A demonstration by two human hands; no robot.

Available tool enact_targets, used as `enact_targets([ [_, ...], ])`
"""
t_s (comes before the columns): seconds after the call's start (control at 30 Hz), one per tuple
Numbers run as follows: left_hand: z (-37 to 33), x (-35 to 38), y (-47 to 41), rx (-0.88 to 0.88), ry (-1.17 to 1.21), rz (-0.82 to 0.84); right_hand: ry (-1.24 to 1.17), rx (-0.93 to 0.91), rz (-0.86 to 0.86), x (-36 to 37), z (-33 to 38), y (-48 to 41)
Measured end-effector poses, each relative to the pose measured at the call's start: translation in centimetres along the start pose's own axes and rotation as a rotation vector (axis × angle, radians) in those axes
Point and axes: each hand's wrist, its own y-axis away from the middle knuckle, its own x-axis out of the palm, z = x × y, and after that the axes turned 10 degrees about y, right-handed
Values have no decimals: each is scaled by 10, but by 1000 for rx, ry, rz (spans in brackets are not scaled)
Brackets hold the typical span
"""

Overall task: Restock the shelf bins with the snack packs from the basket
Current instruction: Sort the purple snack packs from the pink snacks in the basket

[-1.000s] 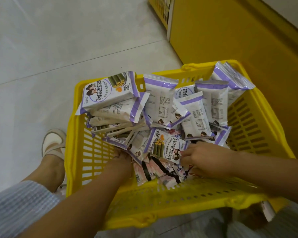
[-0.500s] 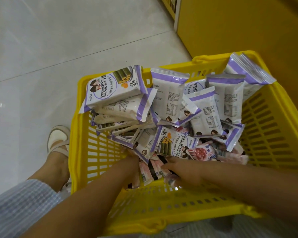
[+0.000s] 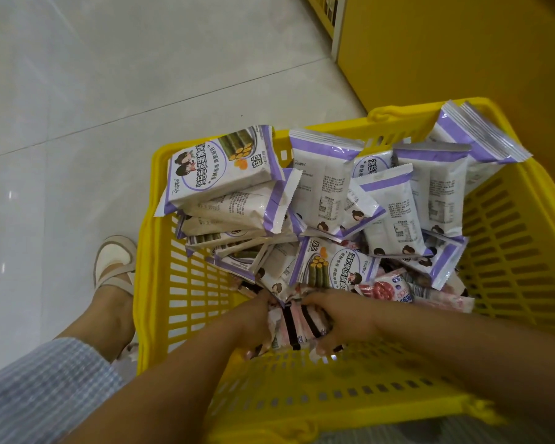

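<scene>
A yellow slotted basket (image 3: 180,302) stands on the floor, piled with several white-and-purple snack packs (image 3: 225,168). Small pink, white and black snack packs (image 3: 293,328) lie at the near side under the pile. My left hand (image 3: 253,322) and my right hand (image 3: 343,322) are both down in the basket, gathering a bundle of these pink packs between them, fingers curled round it. More pink packs (image 3: 388,290) lie to the right of my right hand.
A yellow shelf unit (image 3: 446,59) rises at the back right, close behind the basket. Pale floor tiles (image 3: 109,91) spread to the left. My foot in a beige sandal (image 3: 114,267) stands just left of the basket.
My right hand moved left and down from the purple packs to the pink packs. Both hands closed in together round a bundle of them. The view shifted, so the basket sits further right.
</scene>
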Motion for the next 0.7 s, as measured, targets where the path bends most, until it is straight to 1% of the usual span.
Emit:
enact_targets([
  [0.17,0,4,-4,22,47,41,-30,-21,61,2,2,-2],
  [0.27,-1,4,-5,29,64,40,31,-26,81,2,2,-3],
  [0.4,-2,2,-6,7,58,79,81,-27,107,2,-1,-3],
  [0.57,-1,-2,-5,31,17,41,110,-39,73,6,-4,0],
  [0.7,-1,2,-5,60,-70,53,109,-36,16,10,-2,3],
])
